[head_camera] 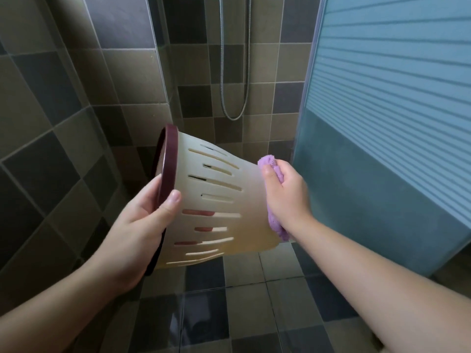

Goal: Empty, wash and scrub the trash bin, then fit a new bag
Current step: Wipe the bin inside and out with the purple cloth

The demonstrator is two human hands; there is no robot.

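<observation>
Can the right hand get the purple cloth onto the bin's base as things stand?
Probably yes. The right hand grips the purple cloth right against the base end of the slotted bin, which the left hand holds tipped sideways by its dark rim. Nothing shows between them.

This is a home bathroom — the shower corner of it. The walls (63, 103) are covered in square tiles of beige, brown and dark grey, and the floor (254, 314) carries the same chequered tiling, glossy with reflections. A metal shower hose (234, 108) hangs in a loop against the back wall. At the right stands a frosted glass shower door (382, 123) with horizontal stripes — a metal frame runs along its edge.
</observation>
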